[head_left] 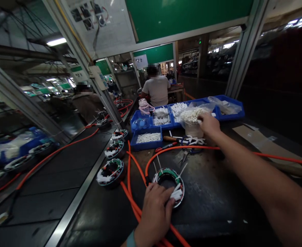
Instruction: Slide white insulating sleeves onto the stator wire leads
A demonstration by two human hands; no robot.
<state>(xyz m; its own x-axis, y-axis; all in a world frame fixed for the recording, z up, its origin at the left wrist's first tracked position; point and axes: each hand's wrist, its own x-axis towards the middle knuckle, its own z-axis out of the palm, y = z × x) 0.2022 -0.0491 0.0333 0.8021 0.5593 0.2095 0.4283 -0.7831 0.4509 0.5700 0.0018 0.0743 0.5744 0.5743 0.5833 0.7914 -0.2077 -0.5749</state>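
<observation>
A ring-shaped wound part (180, 176) with green and white pieces and upright white ties lies on the dark bench. My left hand (157, 206) rests on its near left side, thumb and fingers closed round a white bundle (176, 193) at the ring's edge. My right hand (209, 124) reaches to a tub (192, 129) heaped with thin white pieces (195, 114). Its fingers are pinched at the tub's right side; what they hold, if anything, is too small to tell.
Blue bins (136, 144) stand behind the ring. Scissors (184, 157), a red-handled tool (166, 147) and orange hoses (130, 171) lie nearby. More rings (111, 172) line the left edge beside a conveyor (50, 185). Two people sit farther back.
</observation>
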